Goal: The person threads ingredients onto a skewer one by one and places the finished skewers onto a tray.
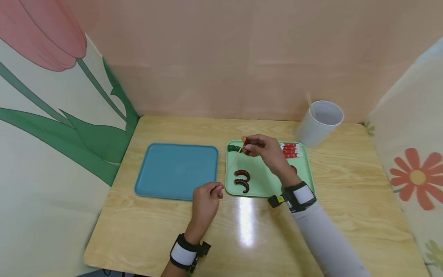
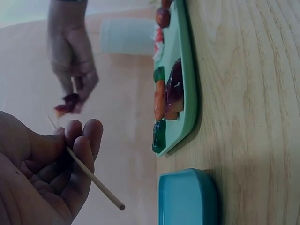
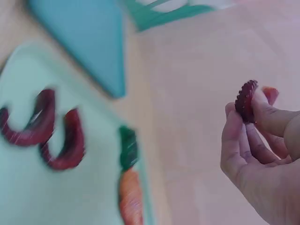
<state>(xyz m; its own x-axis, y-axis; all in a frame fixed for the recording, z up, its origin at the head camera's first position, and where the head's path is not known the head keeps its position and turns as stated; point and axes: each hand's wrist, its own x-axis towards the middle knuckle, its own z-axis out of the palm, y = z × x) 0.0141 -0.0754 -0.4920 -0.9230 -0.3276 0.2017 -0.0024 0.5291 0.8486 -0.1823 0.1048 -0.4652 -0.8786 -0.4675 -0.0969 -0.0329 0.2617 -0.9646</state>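
My left hand (image 1: 206,200) pinches a thin wooden skewer (image 2: 96,180) between thumb and fingers. Its far end rises toward my right hand (image 1: 270,152). Between the right thumb and fingers is a dark red toy octopus tentacle (image 3: 246,102) with a bumpy edge and an orange end. Whether the skewer's tip touches the tentacle, I cannot tell. Two similar curled tentacles (image 1: 242,175) lie on the green tray (image 1: 257,188) below the right hand. A toy carrot (image 3: 130,192) with a green top lies along that tray's far side, partly hidden by the right hand in the head view.
A blue tray (image 1: 176,171) lies left of the green one. Red-and-white crab sticks (image 1: 291,151) and a brown round piece (image 1: 294,169) are on the green tray's right side. Behind it stands a white cup (image 1: 318,125) with thin sticks (image 1: 309,100) in it.
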